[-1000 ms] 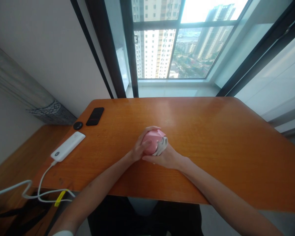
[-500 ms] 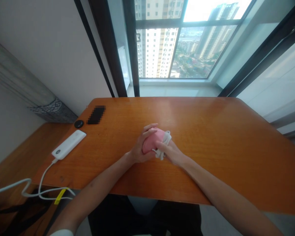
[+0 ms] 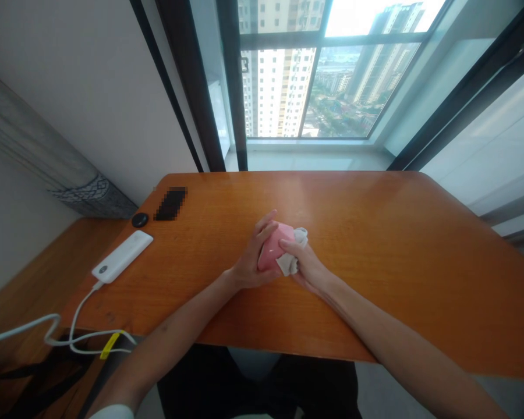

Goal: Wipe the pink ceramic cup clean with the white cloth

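Above the middle of the table, a small, smooth pink object (image 3: 271, 251) with a glossy, rounded surface is held between both hands; its exact kind does not show. My left hand (image 3: 250, 260) is closed around its left side, fingers along the far edge and thumb along the near one. A crumpled white piece that looks like cloth (image 3: 287, 265) is bunched against the right end of the pink object. My right hand (image 3: 306, 262) grips this white piece, with the thumb lying over the pink surface. The fingers underneath are hidden.
The wooden table (image 3: 397, 262) reaches to the window. At its left side lie a white power bank (image 3: 122, 257) with a white cable (image 3: 81, 305) plugged in, a round black disc (image 3: 140, 220) and a blurred-out dark rectangle (image 3: 170, 203).
The pink object has turned and risen slightly, moving a little right. My right hand has shifted its thumb higher on it, and the white piece is bunched differently.
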A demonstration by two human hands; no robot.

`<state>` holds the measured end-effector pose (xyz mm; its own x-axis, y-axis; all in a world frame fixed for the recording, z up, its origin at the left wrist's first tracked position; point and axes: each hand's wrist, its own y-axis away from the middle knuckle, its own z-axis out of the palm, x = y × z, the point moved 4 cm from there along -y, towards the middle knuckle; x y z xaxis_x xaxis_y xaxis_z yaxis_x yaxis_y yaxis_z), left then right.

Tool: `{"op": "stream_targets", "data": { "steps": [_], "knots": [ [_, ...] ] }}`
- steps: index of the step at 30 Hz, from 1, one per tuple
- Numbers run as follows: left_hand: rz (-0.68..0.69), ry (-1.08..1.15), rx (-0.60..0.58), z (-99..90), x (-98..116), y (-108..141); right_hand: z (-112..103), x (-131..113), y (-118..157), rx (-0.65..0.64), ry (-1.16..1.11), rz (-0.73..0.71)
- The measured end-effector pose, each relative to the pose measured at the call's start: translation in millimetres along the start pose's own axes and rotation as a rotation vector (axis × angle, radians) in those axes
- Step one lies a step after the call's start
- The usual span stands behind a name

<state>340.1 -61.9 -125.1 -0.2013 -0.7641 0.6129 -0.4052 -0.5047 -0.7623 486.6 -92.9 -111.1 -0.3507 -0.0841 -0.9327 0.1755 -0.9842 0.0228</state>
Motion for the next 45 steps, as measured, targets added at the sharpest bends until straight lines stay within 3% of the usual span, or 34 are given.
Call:
{"op": "stream_targets", "data": {
  "steps": [2, 7, 9, 12, 17, 20, 22, 25, 27, 29, 31, 35, 38, 41, 45],
  "knots": [
    [-0.018, 0.001, 0.036, -0.5, 3.2, 0.1, 1.9, -0.7, 1.9, -0.041, 0.059, -0.028],
    [-0.406, 0.371, 0.092, 5.5, -4.4, 0.5, 4.0, -1.5, 1.1, -0.313, 0.728, -0.363],
    [-0.455, 0.409, 0.089, 7.9, -8.1, 1.9, 2.0, -0.8, -1.2, -0.332, 0.813, -0.394],
    [-0.308, 0.299, 0.117, 4.2, -11.6, 3.0, 0.8, -5.0, -4.6, -0.263, 0.606, -0.303],
    [0.104, -0.091, 0.054, -5.3, -17.3, 0.0, 7.1, -6.1, -12.9, -0.083, -0.076, 0.056],
    [0.185, -0.146, 0.093, -6.7, -23.1, -7.0, 8.2, -4.2, -21.3, -0.032, -0.181, 0.132],
    [0.131, -0.088, 0.193, -4.0, -24.8, -12.2, 4.0, -8.5, -28.5, -0.054, 0.007, -0.002],
    [-0.117, 0.165, 0.339, 6.4, -26.8, -15.7, -3.2, -15.6, -35.7, -0.189, 0.522, -0.309],
    [-0.297, 0.354, 0.336, 16.4, -27.9, -14.4, -7.2, -13.8, -37.3, -0.331, 0.798, -0.433],
    [-0.416, 0.438, 0.306, 21.5, -29.7, -11.3, -12.3, -10.6, -37.4, -0.403, 0.9, -0.454],
    [-0.401, 0.411, 0.289, 18.5, -32.0, -8.9, -17.2, -10.8, -36.3, -0.331, 0.804, -0.397],
    [-0.017, 0.1, 0.104, 9.6, -29.3, -9.7, -19.5, -8.3, -26.2, -0.045, 0.148, -0.054],
    [0.125, -0.068, 0.015, 10.2, -27.9, -8.8, -13.0, -3.3, -16.2, -0.003, -0.125, 0.112],
    [0.084, -0.003, 0.098, 11.2, -24.7, -6.5, -13.3, -5.3, -14.2, -0.111, 0.153, -0.07],
    [-0.173, 0.247, 0.098, 16.3, -24.0, -1.1, -11.2, -2.0, -13.8, -0.402, 0.763, -0.378]
  ]
}}
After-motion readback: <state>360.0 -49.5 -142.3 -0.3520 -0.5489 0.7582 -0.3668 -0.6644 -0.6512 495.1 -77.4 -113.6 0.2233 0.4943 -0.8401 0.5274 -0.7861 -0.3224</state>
